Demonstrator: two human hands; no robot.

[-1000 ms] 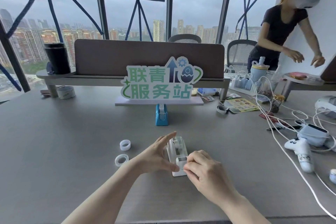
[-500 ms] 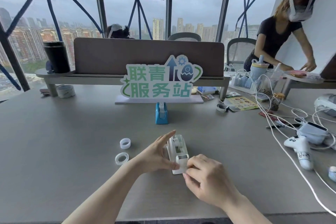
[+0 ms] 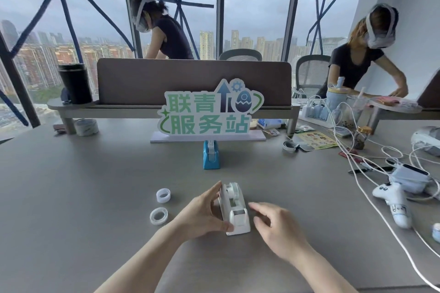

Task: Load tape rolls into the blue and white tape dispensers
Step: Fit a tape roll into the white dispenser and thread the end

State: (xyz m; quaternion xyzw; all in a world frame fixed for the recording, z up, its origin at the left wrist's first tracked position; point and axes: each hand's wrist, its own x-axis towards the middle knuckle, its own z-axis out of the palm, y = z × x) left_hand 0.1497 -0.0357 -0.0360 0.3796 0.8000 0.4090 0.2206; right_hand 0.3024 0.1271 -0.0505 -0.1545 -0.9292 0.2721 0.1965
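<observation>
Left hand (image 3: 202, 217) clasps white dispenser (image 3: 234, 209) on table (image 3: 95, 185); right hand (image 3: 276, 226) beside it, fingers loosely spread, empty.

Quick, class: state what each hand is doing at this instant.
Left hand: holding the small white plastic tape dispenser by its side.
Right hand: open, fingers loosely curled, beside the dispenser, holding nothing.

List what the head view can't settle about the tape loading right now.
- White dispenser: its left side is covered by the left hand, so the grip there is unseen.
- Blue dispenser: too small and end-on to confirm a roll inside.
- Right hand: fingertips blurred; contact with the dispenser unclear.
</observation>
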